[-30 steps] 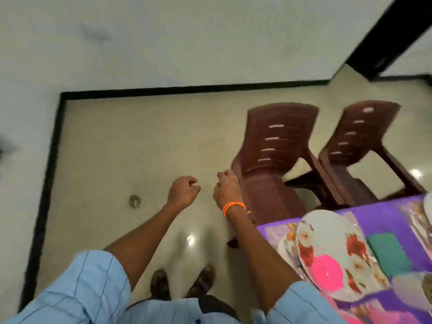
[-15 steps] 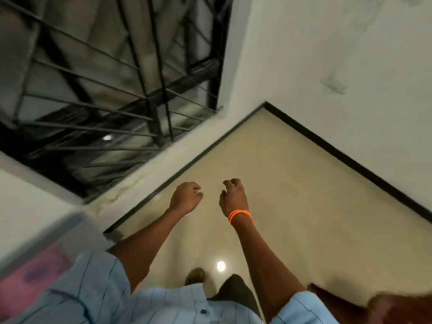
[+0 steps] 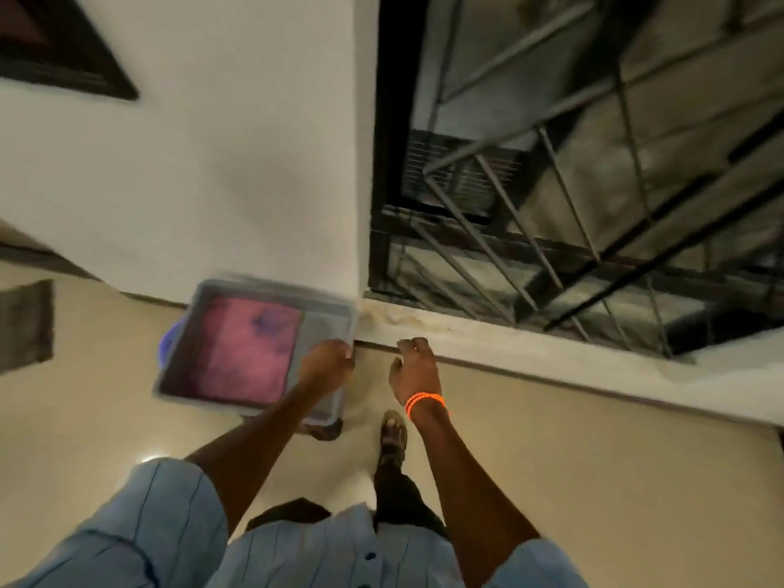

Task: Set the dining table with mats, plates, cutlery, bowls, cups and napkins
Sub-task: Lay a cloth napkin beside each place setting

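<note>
A grey plastic bin (image 3: 203,299) stands on the floor against the white wall, blurred by motion. Inside it lies a flat pink mat (image 3: 242,350) with a dark blotch. My left hand (image 3: 326,362) hovers over the bin's right edge with fingers loosely curled and nothing in it. My right hand (image 3: 413,369), an orange bracelet at its wrist, hangs in the air to the right of the bin above the floor, fingers loosely curled and holding nothing. The dining table is out of view.
A barred window grille (image 3: 551,205) fills the upper right above a low wall ledge (image 3: 509,350). A dark doormat (image 3: 25,324) lies at the left edge. A blue handle-like piece (image 3: 167,345) shows beside the bin. My sandalled foot (image 3: 392,435) is on the beige floor.
I have turned away from the table and chairs toward the wall and window. The grey bin with the pink mat has come into view under my left hand. Both hands stay without a load.
</note>
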